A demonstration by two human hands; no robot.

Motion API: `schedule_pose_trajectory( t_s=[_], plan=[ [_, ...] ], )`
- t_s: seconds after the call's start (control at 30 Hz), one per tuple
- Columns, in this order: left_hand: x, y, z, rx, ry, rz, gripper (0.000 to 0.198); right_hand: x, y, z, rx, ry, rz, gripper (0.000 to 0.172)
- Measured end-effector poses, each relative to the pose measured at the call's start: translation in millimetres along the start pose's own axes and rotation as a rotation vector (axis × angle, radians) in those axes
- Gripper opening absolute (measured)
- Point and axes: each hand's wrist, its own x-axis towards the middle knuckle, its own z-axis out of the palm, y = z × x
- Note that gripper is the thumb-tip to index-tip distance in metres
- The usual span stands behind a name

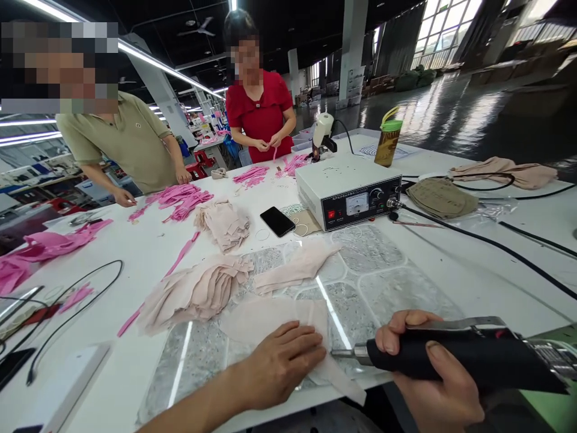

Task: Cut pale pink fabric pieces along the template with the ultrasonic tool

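My left hand (279, 364) lies flat, fingers stretched out, pressing a pale beige fabric piece (270, 317) onto a glossy patterned mat (374, 264) at the table's near edge. My right hand (428, 367) is wrapped round a black hand tool (455, 355) with a metal tip (342, 353). The tip touches the fabric just right of my left fingers. A black cable (487, 243) runs from a white control box (349, 189) toward the tool.
Stacks of beige fabric pieces (198, 291) and pink strips (180, 198) lie about the white table. A black phone (277, 221) sits beside the box, a green-lidded cup (387, 141) behind it. Two other people stand at the far side handling pink pieces.
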Motion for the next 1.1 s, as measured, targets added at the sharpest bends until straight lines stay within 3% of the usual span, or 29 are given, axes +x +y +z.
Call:
schedule_pose_trajectory(
  t_s=[0.37, 0.67, 1.1],
  plan=[
    [3.1, -25.0, -8.3, -0.008, -0.039, 0.097, 0.027, 1.6, 4.1, -7.4, -0.003, -0.088, 0.064, 0.014],
    [5.2, 0.5, -9.0, 0.030, 0.046, 0.032, 0.028, 4.5, 3.3, -5.9, 0.032, -0.053, 0.084, 0.017],
    [6.1, 9.7, 2.0, -0.003, 0.079, 0.015, 0.025, 1.4, 3.9, -7.3, 0.011, -0.049, 0.083, 0.014]
  ],
)
